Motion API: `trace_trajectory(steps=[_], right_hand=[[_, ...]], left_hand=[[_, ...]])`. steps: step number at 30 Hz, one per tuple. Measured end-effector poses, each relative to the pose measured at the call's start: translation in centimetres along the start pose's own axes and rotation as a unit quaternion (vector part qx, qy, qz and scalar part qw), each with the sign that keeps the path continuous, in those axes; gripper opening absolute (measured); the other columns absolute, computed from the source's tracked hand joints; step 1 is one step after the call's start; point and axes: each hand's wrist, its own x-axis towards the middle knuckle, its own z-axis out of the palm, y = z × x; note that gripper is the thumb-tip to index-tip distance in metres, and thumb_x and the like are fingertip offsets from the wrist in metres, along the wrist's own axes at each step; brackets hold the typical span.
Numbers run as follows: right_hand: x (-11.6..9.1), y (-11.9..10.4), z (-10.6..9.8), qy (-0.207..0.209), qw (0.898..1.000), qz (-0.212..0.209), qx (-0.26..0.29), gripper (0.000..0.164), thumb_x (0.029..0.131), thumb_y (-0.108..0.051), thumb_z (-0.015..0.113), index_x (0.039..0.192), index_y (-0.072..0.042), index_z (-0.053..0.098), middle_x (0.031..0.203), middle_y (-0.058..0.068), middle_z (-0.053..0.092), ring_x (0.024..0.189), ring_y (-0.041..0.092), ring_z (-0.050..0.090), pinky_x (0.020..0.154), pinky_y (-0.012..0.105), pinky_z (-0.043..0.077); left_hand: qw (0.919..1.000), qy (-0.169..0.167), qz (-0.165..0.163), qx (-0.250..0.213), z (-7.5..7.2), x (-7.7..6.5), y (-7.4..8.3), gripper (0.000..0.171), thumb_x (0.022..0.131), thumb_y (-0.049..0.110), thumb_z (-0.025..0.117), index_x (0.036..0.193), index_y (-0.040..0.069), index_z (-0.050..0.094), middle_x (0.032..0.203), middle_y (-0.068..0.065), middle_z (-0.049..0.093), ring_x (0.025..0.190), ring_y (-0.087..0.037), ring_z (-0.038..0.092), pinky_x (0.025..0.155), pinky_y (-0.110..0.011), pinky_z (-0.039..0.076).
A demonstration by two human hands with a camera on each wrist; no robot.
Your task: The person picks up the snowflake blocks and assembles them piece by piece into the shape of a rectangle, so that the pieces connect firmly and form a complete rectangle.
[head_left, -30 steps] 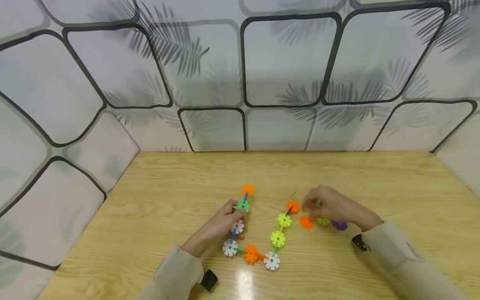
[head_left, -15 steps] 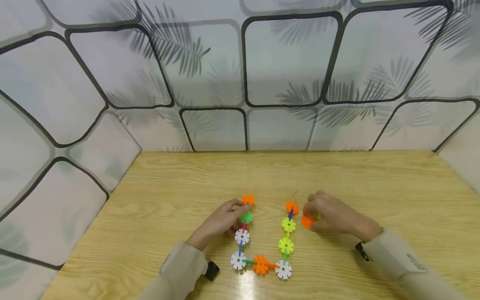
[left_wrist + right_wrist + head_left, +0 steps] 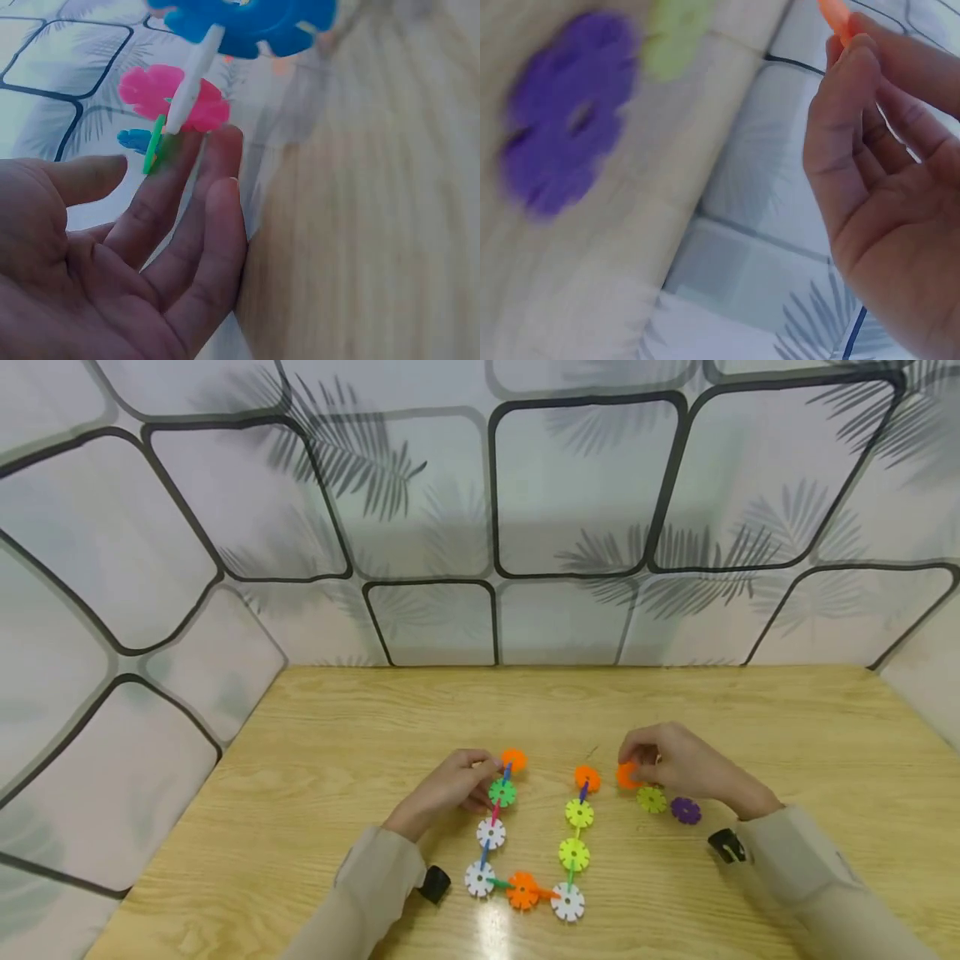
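A U-shaped chain of notched plastic discs (image 3: 522, 891) lies on the table, white, orange, green and yellow discs showing flat, others edge-on between them. Beside its left arm is my left hand (image 3: 450, 789); its fingers touch the chain near the green disc (image 3: 502, 793). In the left wrist view the thumb stands apart from the fingers, near a pink disc (image 3: 169, 94) and a blue disc (image 3: 255, 26). My right hand (image 3: 686, 768) pinches a loose orange disc (image 3: 626, 776) between thumb and fingertips, partly hidden in the head view.
A loose yellow-green disc (image 3: 651, 799) and a purple disc (image 3: 686, 811) lie below the right hand. The wooden table (image 3: 360, 710) meets a patterned wall (image 3: 570, 485) at the back.
My right hand has taken hold of the loose orange disc and moved it up and slightly right. The chain has shifted right and toward me, and my left hand's grip on it has loosened.
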Motion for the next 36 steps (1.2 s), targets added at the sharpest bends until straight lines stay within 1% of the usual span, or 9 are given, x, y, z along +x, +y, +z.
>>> trace_trajectory(steps=[4,8,11,13,19,23,27,32,36], right_hand=[[1.0,-0.7,0.2,0.023,0.997,0.018,0.067,0.012,0.092,0.012,0.063,0.096,0.002,0.066,0.078,0.003,0.065,0.059,0.014,0.058,0.054,0.035,0.055],[2.2,-1.5,0.8,0.032,0.993,0.027,0.115,0.01,0.094,0.009,0.063,0.093,0.0,0.062,0.08,0.009,0.066,0.063,0.021,0.063,0.059,0.04,0.058],[2.9,-1.8,1.2,0.035,0.989,0.032,0.137,0.012,0.095,0.009,0.063,0.091,-0.002,0.061,0.081,0.011,0.066,0.066,0.025,0.065,0.062,0.041,0.059],[3.3,-1.8,1.5,0.04,0.988,0.036,0.145,0.011,0.094,0.009,0.063,0.092,-0.001,0.06,0.081,0.011,0.066,0.067,0.026,0.065,0.063,0.042,0.059],[4.4,-1.8,2.4,0.051,0.984,0.037,0.167,0.007,0.092,0.012,0.065,0.094,0.005,0.061,0.08,0.01,0.065,0.066,0.024,0.065,0.063,0.041,0.06],[4.8,-2.0,3.0,0.042,0.982,0.029,0.181,0.008,0.093,0.011,0.064,0.092,0.004,0.06,0.081,0.013,0.066,0.067,0.026,0.066,0.063,0.039,0.06],[4.7,-1.9,3.5,0.035,0.983,0.028,0.177,0.012,0.094,0.01,0.064,0.089,0.0,0.06,0.081,0.015,0.067,0.069,0.028,0.068,0.064,0.037,0.06],[5.2,-1.7,4.2,0.019,0.981,0.027,0.192,0.011,0.092,0.013,0.063,0.089,0.004,0.059,0.081,0.016,0.067,0.07,0.032,0.068,0.064,0.036,0.06],[5.9,-1.8,4.8,-0.002,0.981,0.022,0.195,0.01,0.091,0.016,0.06,0.098,0.009,0.062,0.082,0.013,0.066,0.069,0.034,0.068,0.063,0.038,0.06]], left_hand=[[0.9999,0.001,-0.013,-0.002,0.1,0.5,0.2,0.026,0.108,0.019,0.052,0.117,-0.001,0.065,0.071,-0.001,0.057,0.059,-0.012,0.06,0.058,-0.028,0.056],[0.9997,-0.009,-0.02,-0.011,0.2,0.9,0.2,0.025,0.108,0.017,0.052,0.122,0.0,0.063,0.064,-0.001,0.053,0.054,-0.012,0.058,0.052,-0.025,0.053],[0.9995,-0.014,-0.021,-0.02,0.2,1.1,0.2,0.022,0.107,0.017,0.052,0.119,0.001,0.063,0.062,-0.001,0.051,0.052,-0.012,0.058,0.049,-0.024,0.052],[0.9992,-0.019,-0.021,-0.029,0.3,1.1,0.1,0.019,0.107,0.016,0.053,0.115,0.002,0.061,0.066,-0.002,0.053,0.051,-0.012,0.059,0.049,-0.023,0.052],[0.9963,-0.051,-0.022,-0.066,0.7,0.8,-0.3,0.011,0.104,0.012,0.053,0.106,0.002,0.053,0.09,-0.01,0.063,0.055,-0.013,0.063,0.053,-0.027,0.056],[0.9953,-0.05,-0.025,-0.079,0.8,0.6,-0.8,0.01,0.103,0.013,0.053,0.1,0.003,0.054,0.087,-0.009,0.061,0.056,-0.013,0.061,0.053,-0.027,0.057],[0.9959,-0.049,-0.021,-0.072,0.7,0.6,-0.9,0.019,0.106,0.018,0.052,0.094,0.004,0.057,0.084,-0.006,0.06,0.057,-0.012,0.061,0.053,-0.026,0.056],[0.9964,-0.048,-0.011,-0.069,0.4,0.8,-0.4,0.02,0.107,0.016,0.052,0.092,0.004,0.059,0.081,-0.005,0.06,0.057,-0.011,0.059,0.053,-0.025,0.055],[0.9963,-0.047,-0.013,-0.071,0.2,0.8,-0.3,0.018,0.107,0.015,0.051,0.095,0.003,0.059,0.081,-0.006,0.06,0.06,-0.011,0.06,0.055,-0.027,0.056]])
